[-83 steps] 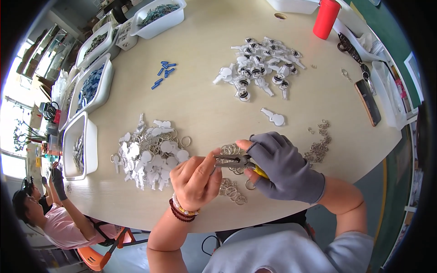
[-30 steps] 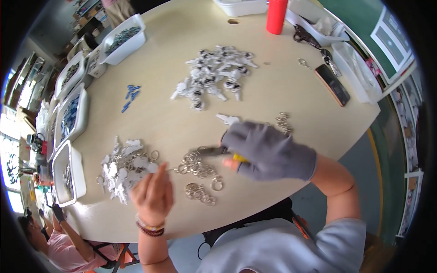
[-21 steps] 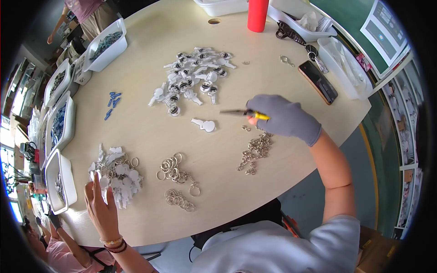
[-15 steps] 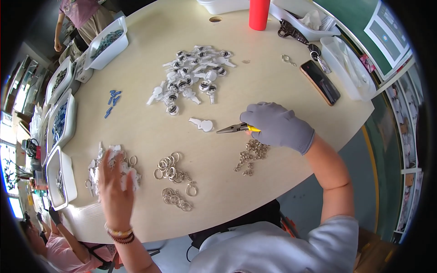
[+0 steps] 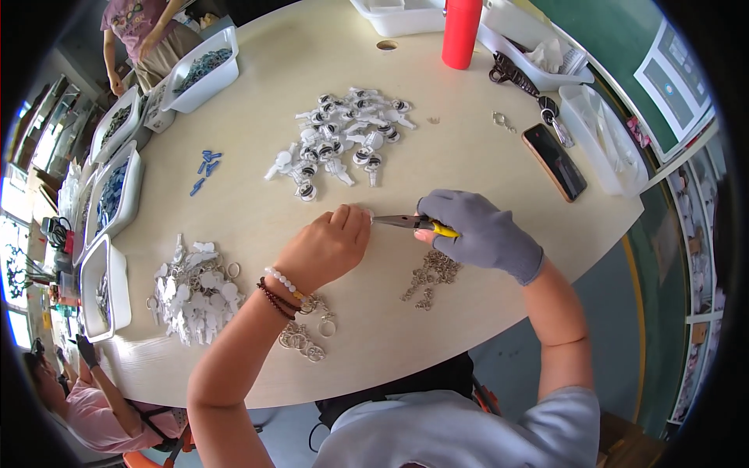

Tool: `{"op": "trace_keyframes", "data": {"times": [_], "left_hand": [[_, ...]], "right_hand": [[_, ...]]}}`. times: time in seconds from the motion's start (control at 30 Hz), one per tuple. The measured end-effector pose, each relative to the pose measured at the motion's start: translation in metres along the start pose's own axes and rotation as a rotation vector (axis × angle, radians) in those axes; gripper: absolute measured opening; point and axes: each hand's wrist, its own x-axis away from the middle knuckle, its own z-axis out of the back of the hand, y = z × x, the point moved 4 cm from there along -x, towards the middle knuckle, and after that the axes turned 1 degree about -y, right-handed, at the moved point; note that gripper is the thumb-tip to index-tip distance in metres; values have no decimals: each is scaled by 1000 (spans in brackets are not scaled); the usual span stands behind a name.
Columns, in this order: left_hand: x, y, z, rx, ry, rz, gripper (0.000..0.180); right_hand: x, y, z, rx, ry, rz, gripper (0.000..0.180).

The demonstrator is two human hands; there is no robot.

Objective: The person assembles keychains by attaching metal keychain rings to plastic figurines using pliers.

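My right hand, in a grey glove, grips yellow-handled pliers whose tip points left. My bare left hand, with bead bracelets on the wrist, pinches a small white charm right at the plier tip. A pile of loose white charms lies to the left of my left forearm. Loose metal key rings lie under that forearm. Short metal chains lie below my right hand. A heap of assembled charms sits farther back on the round table.
White trays of parts line the left rim. A red bottle, a dark phone, scissors and white bins stand at the back right. Blue pieces lie left of centre. Other people stand at the far and lower left.
My left hand has left the white charm pile at the left and come across to the plier tip. My right hand keeps the pliers and has shifted only slightly.
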Motion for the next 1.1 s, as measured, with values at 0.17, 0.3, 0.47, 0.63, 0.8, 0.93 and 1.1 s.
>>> {"op": "trace_keyframes", "data": {"times": [0.17, 0.3, 0.47, 0.63, 0.8, 0.93, 1.1], "left_hand": [[1, -10, 8, 181, 2, 175, 24], [15, -11, 5, 187, -48, 233, 25], [39, -14, 18, 1167, 113, 501, 9], [53, 8, 38, 1671, 40, 564, 13], [62, 13, 45, 1668, 34, 530, 13], [65, 11, 51, 1482, 69, 411, 12], [68, 12, 50, 1502, 42, 433, 12]], "right_hand": [[-3, -7, -3, -225, -39, -86, 21], [-5, -9, -7, -230, -58, -133, 18], [-10, -30, -9, -498, -210, -129, 17], [-14, -55, -14, -611, -318, -41, 14], [-17, -63, -22, -590, -351, -24, 14], [-16, -62, -27, -582, -401, -30, 15], [-19, -66, -31, -621, -480, -70, 17]]}}
